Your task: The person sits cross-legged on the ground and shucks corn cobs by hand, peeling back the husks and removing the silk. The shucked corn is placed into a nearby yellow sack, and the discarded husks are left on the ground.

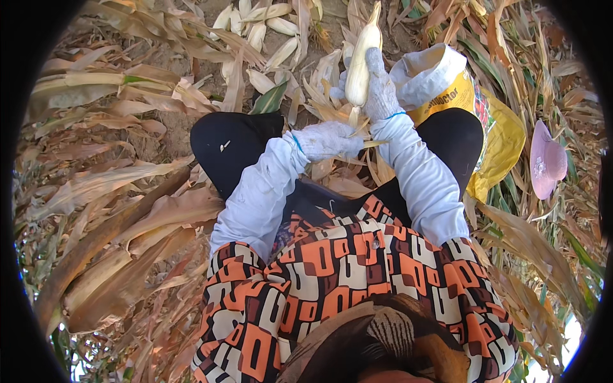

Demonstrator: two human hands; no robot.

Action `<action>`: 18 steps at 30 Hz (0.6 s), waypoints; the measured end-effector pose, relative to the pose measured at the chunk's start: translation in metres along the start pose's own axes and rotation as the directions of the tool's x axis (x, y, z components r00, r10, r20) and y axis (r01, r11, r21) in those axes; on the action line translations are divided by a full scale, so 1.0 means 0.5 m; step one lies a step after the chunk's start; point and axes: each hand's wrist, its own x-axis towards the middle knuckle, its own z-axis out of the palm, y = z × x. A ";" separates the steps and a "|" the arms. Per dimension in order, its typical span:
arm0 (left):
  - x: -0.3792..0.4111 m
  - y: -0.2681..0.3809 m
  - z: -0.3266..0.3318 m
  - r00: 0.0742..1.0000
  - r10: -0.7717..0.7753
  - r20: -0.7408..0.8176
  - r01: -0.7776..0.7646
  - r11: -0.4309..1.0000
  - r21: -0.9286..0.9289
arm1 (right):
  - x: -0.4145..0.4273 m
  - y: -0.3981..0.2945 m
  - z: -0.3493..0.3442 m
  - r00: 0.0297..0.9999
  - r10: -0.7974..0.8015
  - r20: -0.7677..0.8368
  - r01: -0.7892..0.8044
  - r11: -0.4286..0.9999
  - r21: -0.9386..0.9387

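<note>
My right hand, in a pale knitted glove, grips an ear of corn around its side, thumb on the near face and fingers partly hidden behind. The ear is wrapped in pale husk and stands nearly upright in the picture, its tip upward. Just below the ear's lower end, my left hand, gloved alike, has curled fingers closed on a thin dry strip of corn husk that sticks out to the right. The fingertips of that hand are partly hidden.
Several pale ears of corn lie on the soil at the upper left. A yellow and white woven sack, mouth open, sits beside my right knee. Farther right lies a pink hat. Dry corn stalks and leaves surround my legs.
</note>
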 end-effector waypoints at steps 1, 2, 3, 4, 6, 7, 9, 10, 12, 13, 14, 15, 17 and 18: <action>-0.006 0.004 -0.005 0.999 -0.039 0.001 0.039 0.994 0.102 | 0.005 -0.002 -0.003 1.000 0.005 -0.005 -0.005 0.997 0.073; -0.010 -0.003 -0.006 0.998 -0.022 -0.058 0.031 0.986 0.163 | 0.010 -0.004 -0.006 1.000 0.012 -0.009 -0.011 0.989 0.145; -0.014 -0.018 -0.006 0.993 0.001 -0.114 0.024 0.975 0.221 | 0.010 -0.012 -0.009 1.000 0.019 -0.015 -0.016 0.977 0.214; -0.020 -0.039 -0.006 0.984 0.018 -0.178 0.032 0.960 0.277 | 0.002 -0.032 -0.006 0.997 0.050 0.055 -0.059 0.981 0.183; -0.024 -0.076 -0.006 0.956 0.069 -0.286 0.051 0.919 0.392 | -0.001 -0.041 -0.010 0.981 0.080 0.176 -0.104 0.985 0.136; -0.025 -0.081 -0.010 0.939 0.096 -0.330 0.069 0.889 0.454 | -0.002 -0.039 -0.011 0.966 0.115 0.231 -0.141 0.985 0.102; -0.049 0.030 -0.072 0.924 -0.128 -0.360 0.157 0.986 0.052 | -0.023 -0.016 0.003 0.981 0.121 0.155 -0.113 0.992 -0.060; -0.047 0.006 -0.066 0.847 -0.003 -0.532 -0.011 1.000 -0.024 | -0.029 -0.006 0.014 0.974 0.152 0.167 -0.145 0.988 -0.050; -0.021 -0.055 -0.062 0.643 0.100 -0.759 -0.283 0.952 -0.114 | -0.042 -0.010 0.026 0.956 0.214 0.202 -0.209 0.977 -0.047; 0.004 -0.093 -0.072 0.561 0.091 -0.823 -0.373 0.915 -0.153 | -0.050 -0.016 0.037 0.943 0.248 0.223 -0.244 0.969 -0.046; 0.012 -0.120 -0.078 0.473 0.071 -0.878 -0.457 0.872 -0.175 | -0.064 -0.029 0.047 0.937 0.243 0.251 -0.225 0.969 -0.096; 0.004 -0.109 -0.082 0.518 0.042 -0.854 -0.572 0.760 -0.309 | -0.061 -0.026 0.040 0.924 0.263 0.276 -0.243 0.964 -0.107; -0.034 -0.051 -0.091 0.603 0.011 -0.798 -0.713 0.455 -0.533 | -0.051 -0.010 0.029 0.890 0.302 0.340 -0.276 0.953 -0.126; -0.057 -0.019 -0.089 0.599 0.007 -0.800 -0.705 0.477 -0.524 | -0.067 -0.013 0.050 0.907 0.275 0.319 -0.228 0.957 -0.176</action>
